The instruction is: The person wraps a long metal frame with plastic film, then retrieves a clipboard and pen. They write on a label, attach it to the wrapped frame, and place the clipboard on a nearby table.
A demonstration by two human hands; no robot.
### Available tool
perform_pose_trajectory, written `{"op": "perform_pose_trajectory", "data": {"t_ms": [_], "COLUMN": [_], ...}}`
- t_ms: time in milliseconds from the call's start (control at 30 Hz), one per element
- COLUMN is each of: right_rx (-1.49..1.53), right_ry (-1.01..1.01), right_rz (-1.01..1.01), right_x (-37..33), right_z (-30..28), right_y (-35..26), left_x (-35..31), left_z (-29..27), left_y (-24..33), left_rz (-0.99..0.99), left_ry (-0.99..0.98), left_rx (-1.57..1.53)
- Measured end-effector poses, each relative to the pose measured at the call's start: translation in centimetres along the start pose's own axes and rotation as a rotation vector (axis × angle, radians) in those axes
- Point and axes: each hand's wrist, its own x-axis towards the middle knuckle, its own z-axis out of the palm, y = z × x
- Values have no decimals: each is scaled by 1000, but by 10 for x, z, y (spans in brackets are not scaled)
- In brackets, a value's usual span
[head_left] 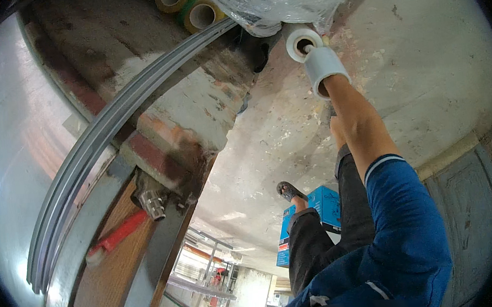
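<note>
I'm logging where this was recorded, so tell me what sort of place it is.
Probably a small workshop or packing area: a red-handled tool lies on a wooden surface, long grey strips run past it, and an arm reaches into a roll of pale film.

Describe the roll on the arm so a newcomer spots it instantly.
Follow the blue sleeve to the bare right forearm. A whitish roll sits at its end. Unlike the similar roll just beyond, this one has the forearm entering its core.
</note>
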Motion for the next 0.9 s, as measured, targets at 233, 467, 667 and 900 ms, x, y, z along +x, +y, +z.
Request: {"op": "perform_pose_trajectory", "data": {"t_ms": [233,467,667,900], "right_rx": [-202,-244,-180,37], "right_ry": [-85,-63,-45,-3], "right_rz": [-130,24,70,-33], "right_x": [10,26,26,27], "right_z": [-26,-17,-24,-26], "right_y": [19,19,14,37], "left_x": [-5,-13,-22,-33], "left_z": [5,2,3,-2], "left_y": [5,0,-4,-15], "left_rz": [-1,-28,-35,-53], "left_ry": [-31,-19,-19,-16], "left_rx": [49,34,19,-32]}}
